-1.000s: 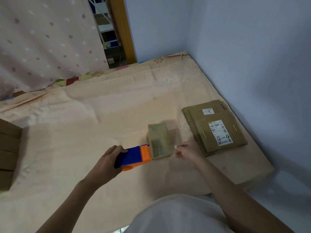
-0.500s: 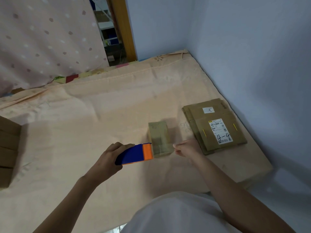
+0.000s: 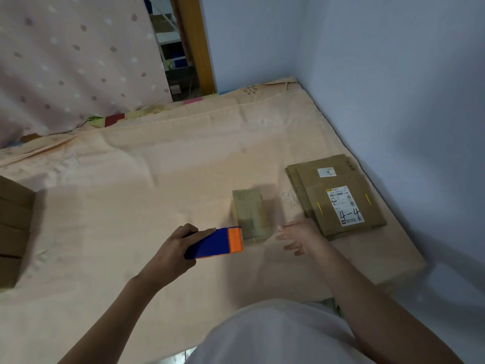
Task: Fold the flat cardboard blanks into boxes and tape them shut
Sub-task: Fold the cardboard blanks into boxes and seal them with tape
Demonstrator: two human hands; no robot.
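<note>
A small folded cardboard box [image 3: 250,215] stands on the peach sheet, shiny tape running over its top and near side. My left hand [image 3: 176,245] grips a blue and orange tape dispenser [image 3: 216,243], whose orange end sits against the box's near left corner. My right hand [image 3: 298,236] hovers just right of the box with its fingers spread and holds nothing. A stack of flat cardboard blanks [image 3: 334,195] with a white label marked 4-4 lies to the right, near the wall.
A pile of brown boxes [image 3: 13,232] stands at the left edge. The bed [image 3: 131,185] meets a blue wall [image 3: 393,101] on the right and a dotted curtain [image 3: 65,61] at the back. The mattress edge drops off at the near right.
My right hand has let go of its pinch at the box's near right edge and spread its fingers. The dispenser stays at the box's near left corner.
</note>
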